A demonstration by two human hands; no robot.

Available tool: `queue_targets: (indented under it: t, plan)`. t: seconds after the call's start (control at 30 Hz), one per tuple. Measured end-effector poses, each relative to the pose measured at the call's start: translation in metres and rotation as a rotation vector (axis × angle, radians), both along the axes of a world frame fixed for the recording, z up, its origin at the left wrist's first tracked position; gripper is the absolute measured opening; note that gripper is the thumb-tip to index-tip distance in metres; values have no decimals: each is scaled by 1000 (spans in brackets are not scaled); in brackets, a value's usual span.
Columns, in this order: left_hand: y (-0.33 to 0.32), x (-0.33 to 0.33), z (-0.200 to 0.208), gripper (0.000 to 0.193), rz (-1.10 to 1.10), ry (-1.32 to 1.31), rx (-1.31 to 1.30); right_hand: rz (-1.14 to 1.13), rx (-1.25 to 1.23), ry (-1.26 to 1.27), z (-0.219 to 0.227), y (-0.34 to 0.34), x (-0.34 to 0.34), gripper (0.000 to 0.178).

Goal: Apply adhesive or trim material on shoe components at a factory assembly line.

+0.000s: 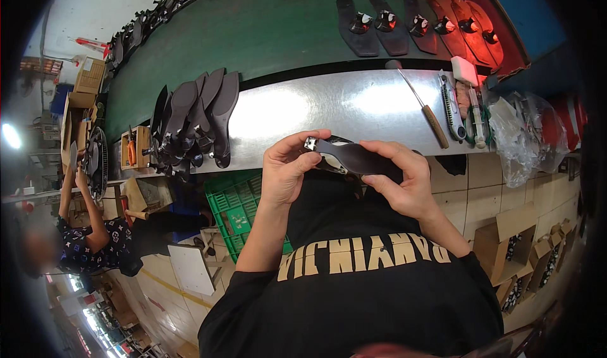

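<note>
In front of my chest, over the near edge of the metal bench, I hold a black sandal (360, 159) with both hands. My left hand (284, 171) pinches its narrow, shiny end between thumb and fingers. Round the wider sole end my right hand (408, 181) is closed, thumb below and fingers above. A glossy light patch shows on the sandal's underside; the rest of that side is hidden. To the left, a pile of black sandals (218, 108) lies on the bench with shiny ends toward me.
A metal bench (284, 108) runs before a green conveyor belt (278, 23) carrying a row of sandals (386, 26). At right lie an awl (433, 124), a utility knife (450, 108) and a syringe (477, 118). A green crate (237, 222) stands below; a co-worker (95, 231) is at left.
</note>
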State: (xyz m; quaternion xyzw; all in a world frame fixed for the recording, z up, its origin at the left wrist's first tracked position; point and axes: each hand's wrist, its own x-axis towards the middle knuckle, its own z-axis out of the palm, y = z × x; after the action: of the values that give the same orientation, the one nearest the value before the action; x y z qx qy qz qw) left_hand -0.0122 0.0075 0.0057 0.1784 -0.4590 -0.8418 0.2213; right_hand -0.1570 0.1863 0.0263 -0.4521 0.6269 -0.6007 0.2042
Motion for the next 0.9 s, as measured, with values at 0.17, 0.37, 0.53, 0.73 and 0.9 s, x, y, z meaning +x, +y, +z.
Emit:
queue_targets:
  t: [0.17,0.37,0.53,0.73,0.9]
  plan:
    - [1,-2,4,34,-9,2,-13,3,-41,4,-6,-2,2,43]
    - [2,-2,3,35,-13,-2,-10,5,-33,-30,-10,-2,3,42]
    - [1,-1,1,34,-25,-7,-7,17,-16,-18,-8,-2,3,42]
    - [-1,-1,-3,37,-36,-11,-202,22,0,95,-1,-1,0,42]
    - [-3,2,-9,41,-103,92,-393,37,15,203,5,-1,-5,43]
